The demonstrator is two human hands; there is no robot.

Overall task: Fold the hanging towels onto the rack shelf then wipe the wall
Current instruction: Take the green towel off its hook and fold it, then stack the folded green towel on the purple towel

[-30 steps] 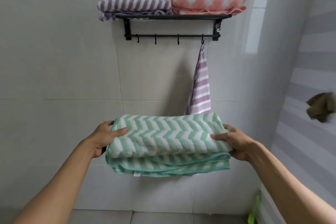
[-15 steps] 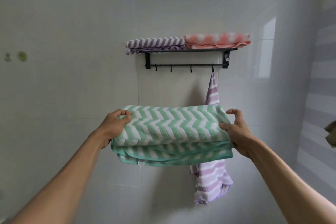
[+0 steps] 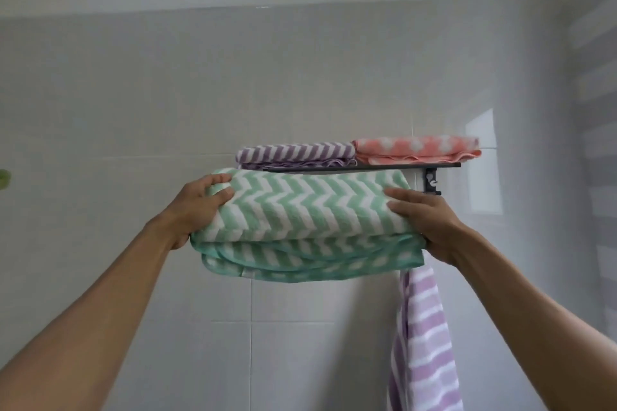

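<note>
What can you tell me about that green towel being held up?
The green towel is soft, fluffy cloth with a green and white zigzag pattern, folded into a thick stack of several layers. It is held level in the air just below the front edge of the shelf. The left hand grips its left end, the right hand its right end.

The folded green-and-white chevron towel (image 3: 307,220) hides most of the black metal wall rack (image 3: 430,182), hooks included, and the top of the hanging purple striped towel (image 3: 424,344), whose bottom the lower edge cuts off. A green blur (image 3: 4,178) at the left edge cannot be identified.
</note>
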